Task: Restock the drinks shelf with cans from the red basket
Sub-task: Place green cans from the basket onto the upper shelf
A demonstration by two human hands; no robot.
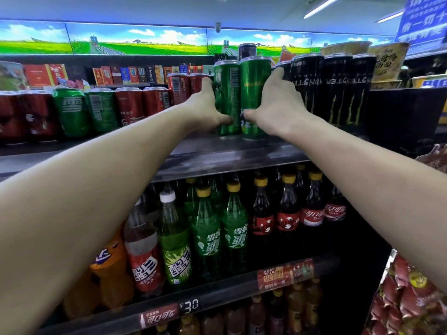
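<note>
Two tall green cans stand side by side on the dark upper shelf (208, 151). My left hand (205, 110) grips the left green can (226, 97), thumb across its lower front and fingers round its left side. My right hand (273, 110) holds the right green can (254, 93), thumb low on its front, fingers reaching round its right side. Both cans are upright and touch the shelf. The red basket is out of view.
Red cans (181, 88) stand just left of my hands, black energy-drink cans (333, 88) just right. Shrink-wrapped red and green can packs (72, 110) fill the far left. Bottles (217, 228) line the shelf below. Snack packets (411, 298) hang at lower right.
</note>
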